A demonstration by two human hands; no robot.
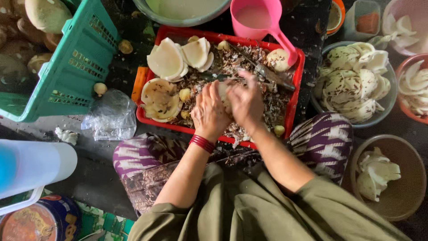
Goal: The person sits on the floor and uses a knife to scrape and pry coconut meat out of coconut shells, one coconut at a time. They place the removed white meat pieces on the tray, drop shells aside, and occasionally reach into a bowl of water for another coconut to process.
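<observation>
My left hand (pixel 209 114) and my right hand (pixel 246 101) meet over a red tray (pixel 292 105) and together grip a pale piece of coconut flesh (pixel 223 91), mostly hidden between them. A red bangle circles my left wrist. The tray holds brown shavings (pixel 276 100), white coconut pieces (pixel 167 60) at its far left, peeled rounds (pixel 160 99) and a dark knife (pixel 272 76) lying across the shavings just beyond my right hand.
A green plastic crate (pixel 76 67) stands at the left with coconuts behind it. A pink scoop (pixel 261 20) rests on the tray's far edge. Bowls of coconut pieces (pixel 356 82) sit to the right, a brown bowl (pixel 401 183) nearer. A crumpled plastic bag (pixel 111 116) lies left of the tray.
</observation>
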